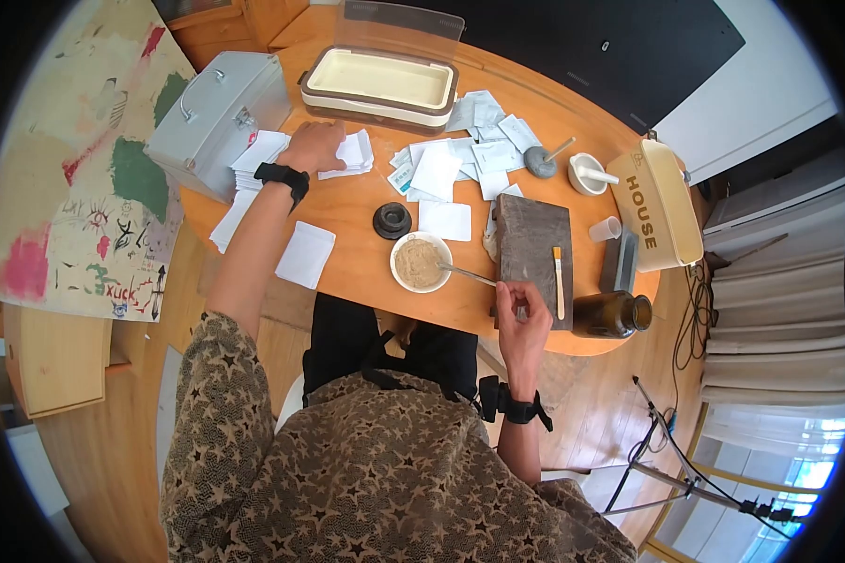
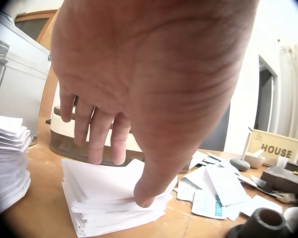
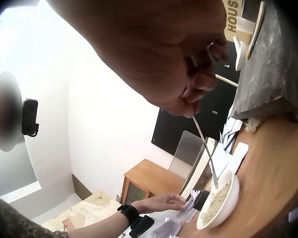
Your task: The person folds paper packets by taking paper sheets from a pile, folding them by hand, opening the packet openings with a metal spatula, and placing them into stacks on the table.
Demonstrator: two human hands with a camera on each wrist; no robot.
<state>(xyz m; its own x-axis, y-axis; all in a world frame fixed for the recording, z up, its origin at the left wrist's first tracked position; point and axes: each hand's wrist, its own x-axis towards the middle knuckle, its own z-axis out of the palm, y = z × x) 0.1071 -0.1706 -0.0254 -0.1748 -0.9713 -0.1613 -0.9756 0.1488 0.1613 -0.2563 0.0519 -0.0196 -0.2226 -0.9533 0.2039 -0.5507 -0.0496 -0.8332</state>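
White paper stack (image 1: 355,156), upper left of centre: left hand (image 1: 315,147) over it, fingers extended. Right hand (image 1: 524,327) pinches thin rod (image 1: 471,275); rod end lies in bowl (image 1: 421,287), frame centre.

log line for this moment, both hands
left hand open at paper stack | right hand pinches thin metal tool | tool end in white bowl of tan powder

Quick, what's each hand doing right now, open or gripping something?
Left hand: open, fingers straight, at a stack of white papers.
Right hand: closed on a thin stick, its tip in the white bowl.
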